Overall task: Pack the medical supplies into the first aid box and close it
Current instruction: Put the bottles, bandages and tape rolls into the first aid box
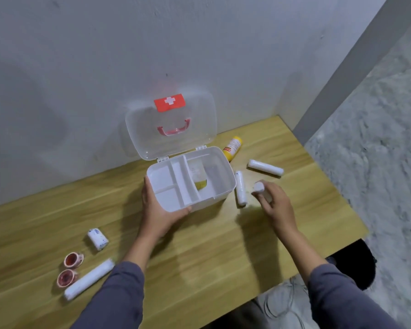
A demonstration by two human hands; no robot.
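The white first aid box (pixel 221 186) stands open on the wooden table, its clear lid (pixel 171 124) with a red cross label leaning back against the wall. A bottle with yellow liquid (pixel 199 178) lies inside its large compartment. My left hand (pixel 159 210) grips the box's near left corner. Just right of the box, my right hand (pixel 275 205) is closed around a white bandage roll (pixel 259 187). Two more white rolls lie beside it: one (pixel 240 191) against the box, another (pixel 265 167) farther right. A yellow bottle (pixel 233 148) lies behind the box.
At the near left lie a small wrapped bandage (pixel 97 239), two red tape rolls (pixel 73 260) (pixel 67 278) and a long white roll (pixel 88 279). The table's right edge (pixel 337 191) drops to a grey floor. A white wall stands right behind the box.
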